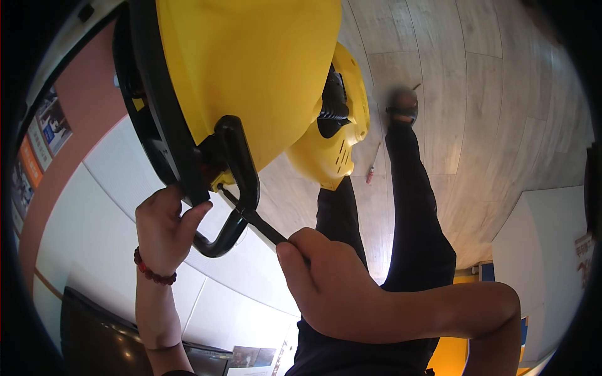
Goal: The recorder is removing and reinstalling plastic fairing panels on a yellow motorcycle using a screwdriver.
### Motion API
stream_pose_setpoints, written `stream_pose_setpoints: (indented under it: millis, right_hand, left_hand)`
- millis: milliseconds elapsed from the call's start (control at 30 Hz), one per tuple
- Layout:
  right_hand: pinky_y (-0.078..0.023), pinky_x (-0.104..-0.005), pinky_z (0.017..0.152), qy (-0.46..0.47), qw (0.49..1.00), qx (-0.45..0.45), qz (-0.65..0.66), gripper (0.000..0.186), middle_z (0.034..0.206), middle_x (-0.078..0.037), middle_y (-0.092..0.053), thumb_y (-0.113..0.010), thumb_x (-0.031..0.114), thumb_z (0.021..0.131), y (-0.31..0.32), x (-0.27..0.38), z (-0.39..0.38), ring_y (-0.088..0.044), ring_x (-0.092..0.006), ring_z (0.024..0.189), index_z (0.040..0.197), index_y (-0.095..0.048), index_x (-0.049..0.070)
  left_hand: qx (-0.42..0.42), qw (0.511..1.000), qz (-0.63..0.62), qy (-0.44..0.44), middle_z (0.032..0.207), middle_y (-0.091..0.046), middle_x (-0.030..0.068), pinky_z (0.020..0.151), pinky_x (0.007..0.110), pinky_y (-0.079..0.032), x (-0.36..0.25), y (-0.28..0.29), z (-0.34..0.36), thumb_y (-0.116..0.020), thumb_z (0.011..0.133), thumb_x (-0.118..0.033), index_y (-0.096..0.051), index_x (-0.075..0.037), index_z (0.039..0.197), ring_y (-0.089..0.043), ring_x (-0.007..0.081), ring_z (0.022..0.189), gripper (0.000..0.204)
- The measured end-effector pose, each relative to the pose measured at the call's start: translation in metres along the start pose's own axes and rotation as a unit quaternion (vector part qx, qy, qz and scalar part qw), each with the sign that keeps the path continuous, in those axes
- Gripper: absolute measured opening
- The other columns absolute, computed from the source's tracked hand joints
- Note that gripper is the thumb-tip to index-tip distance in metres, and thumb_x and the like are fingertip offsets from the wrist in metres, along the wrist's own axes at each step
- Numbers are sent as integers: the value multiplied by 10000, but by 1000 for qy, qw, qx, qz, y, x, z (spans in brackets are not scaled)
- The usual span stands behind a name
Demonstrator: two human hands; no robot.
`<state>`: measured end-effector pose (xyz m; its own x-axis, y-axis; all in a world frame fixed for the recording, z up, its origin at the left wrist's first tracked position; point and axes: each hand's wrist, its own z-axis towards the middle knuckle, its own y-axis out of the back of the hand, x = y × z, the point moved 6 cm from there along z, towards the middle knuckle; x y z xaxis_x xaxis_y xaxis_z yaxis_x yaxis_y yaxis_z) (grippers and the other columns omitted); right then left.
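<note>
A large yellow plastic housing (pixel 251 69) with a black rim (pixel 164 103) fills the upper middle. A black tubular handle (pixel 246 163) loops from its lower side. My left hand (pixel 164 219), with a beaded bracelet at the wrist, is closed round the lower end of the black rim, thumb on the near side. In my right hand (pixel 332 276) is a black screwdriver (pixel 266 227), gripped in a fist. Its shaft passes by the handle, and its tip meets a small yellow piece (pixel 222 181) at the housing's lower edge. Whether it sits on a screw cannot be made out.
Behind the housing is another yellow part (pixel 316 156) with slots and a black insert. A red-handled screwdriver (pixel 370 175) lies on the wood-plank floor (pixel 439 125) near my dark-trousered leg (pixel 411 182). White panels (pixel 100 207) stand on the left, and a white cabinet-like surface (pixel 542 238) on the right.
</note>
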<state>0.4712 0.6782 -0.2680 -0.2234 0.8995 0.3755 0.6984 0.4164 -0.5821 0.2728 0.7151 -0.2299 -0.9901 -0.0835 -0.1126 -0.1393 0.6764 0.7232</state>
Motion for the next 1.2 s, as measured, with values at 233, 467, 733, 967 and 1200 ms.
stream_pose_setpoints:
  millis: [233,467,733,967,1200]
  right_hand:
    - [-414,-356,389,204,939,-36,-274,283,475,-136,-500,-451,208,922,-3,14,-3,-539,-293,412,745,-434,-12]
    - [-362,-259,441,-8,999,-33,14,244,525,-61,-458,-407,209,933,5,5,3,-446,-145,440,796,-466,16]
    - [-350,-225,466,-147,938,16,312,272,565,-12,-416,-355,239,945,-24,-16,-7,-372,-74,476,802,-458,32]
    - [-419,-347,508,37,975,0,-219,237,590,-115,-495,-388,178,924,-1,18,3,-488,-231,488,811,-480,-9]
    - [-388,-285,473,-27,995,40,-88,227,609,-78,-478,-362,170,925,3,8,12,-462,-175,476,821,-481,7]
  left_hand:
    - [-4,1000,-4,-25,567,-537,63,436,232,-332,4,0,0,-713,761,-205,-604,-23,765,-434,130,456,212]
    - [-46,997,-30,-48,519,-476,64,388,231,-301,-1,1,2,-744,717,-255,-577,-26,707,-375,131,402,283]
    - [-45,997,-34,-53,525,-487,66,394,227,-313,-1,1,2,-753,704,-223,-563,-30,695,-396,138,409,271]
    - [-38,997,-25,-56,540,-510,75,403,234,-337,-1,-1,3,-758,693,-227,-562,-30,696,-431,154,416,278]
    - [-34,998,-31,-45,540,-509,78,407,247,-335,-2,1,4,-762,682,-218,-566,-25,690,-406,166,418,275]
